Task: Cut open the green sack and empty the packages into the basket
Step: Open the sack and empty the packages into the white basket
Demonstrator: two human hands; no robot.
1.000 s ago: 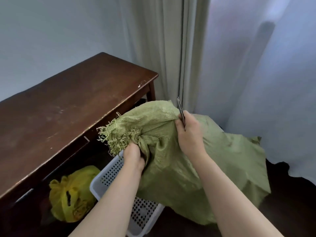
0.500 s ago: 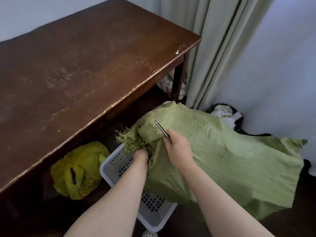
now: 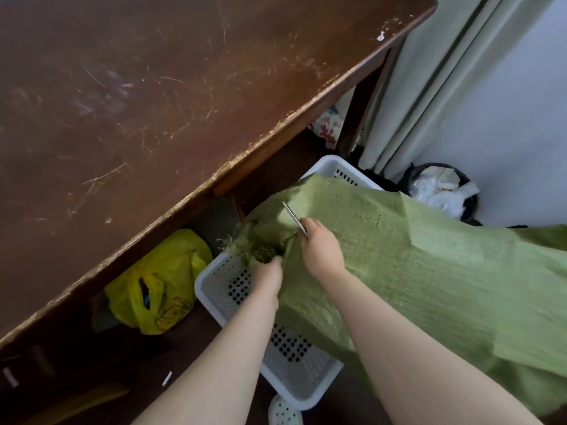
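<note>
The green woven sack point(image 3: 414, 271) lies draped over the white perforated basket point(image 3: 214, 286) on the floor. Its frayed, bunched mouth point(image 3: 260, 250) hangs over the basket's left part. My left hand point(image 3: 267, 274) is closed around that frayed mouth from below. My right hand point(image 3: 322, 250) pinches the sack fabric just right of the mouth and also holds a thin metal blade point(image 3: 294, 217) that points up and away. No packages show; the sack hides its contents.
A scratched brown wooden table point(image 3: 153, 102) fills the upper left, its edge right above the basket. A yellow plastic bag point(image 3: 156, 286) sits under it. A dark bin with white wrappers point(image 3: 441, 191) stands behind the sack, beside the curtain point(image 3: 429, 87).
The view has tilted down and closer. The sack and both hands have lowered onto the basket, whose far rim now shows. Both hands keep the same grips.
</note>
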